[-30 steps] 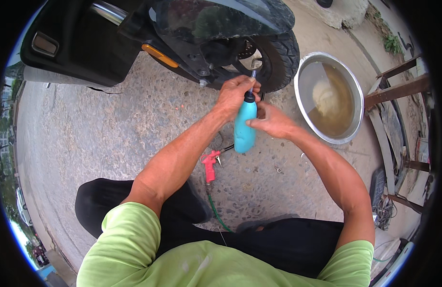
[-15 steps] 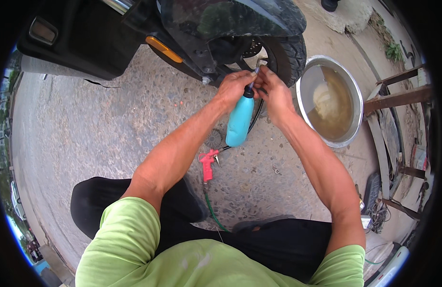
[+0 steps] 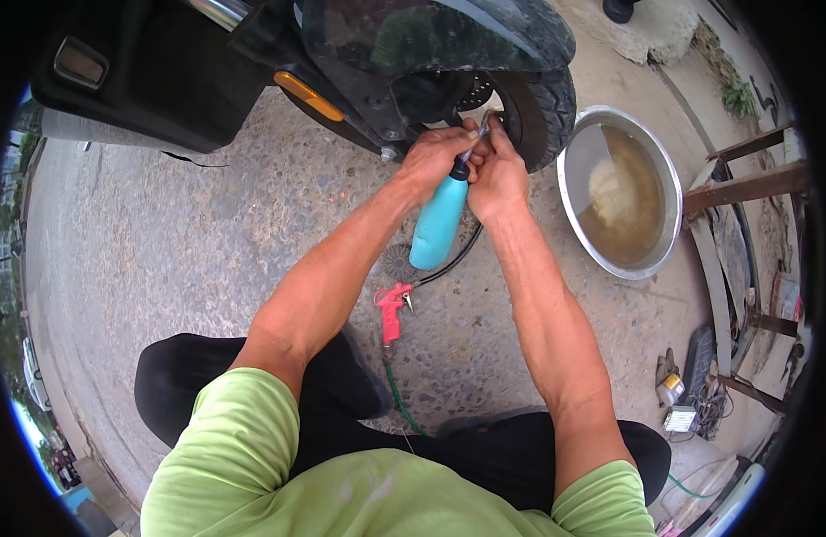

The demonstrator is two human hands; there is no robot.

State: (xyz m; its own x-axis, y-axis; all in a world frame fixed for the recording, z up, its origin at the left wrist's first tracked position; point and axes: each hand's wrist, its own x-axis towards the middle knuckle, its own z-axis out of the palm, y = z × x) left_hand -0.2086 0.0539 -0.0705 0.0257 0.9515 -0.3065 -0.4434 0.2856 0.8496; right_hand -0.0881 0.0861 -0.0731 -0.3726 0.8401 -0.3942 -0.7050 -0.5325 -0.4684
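Note:
A turquoise plastic bottle [image 3: 439,224] with a dark cap hangs neck-up in front of a black scooter's tyre [image 3: 540,107]. My left hand [image 3: 438,154] grips the bottle at its neck. My right hand [image 3: 498,170] is closed around the bottle's thin nozzle tube, right against the left hand and close to the wheel. A red air blow gun [image 3: 391,309] lies on the concrete below the bottle, with a black hose [image 3: 453,261] and a green hose [image 3: 397,398] attached.
The black scooter [image 3: 252,63] fills the top, with an orange reflector [image 3: 307,95]. A metal basin [image 3: 671,192] of murky water sits to the right. A rusty metal frame [image 3: 744,188] and small clutter [image 3: 681,394] lie at far right. My black-trousered knees are at the bottom.
Both hands have carried the bottle up toward the tyre. The right hand has shifted from the bottle's side to its nozzle, and the bottle now hangs tilted from its neck.

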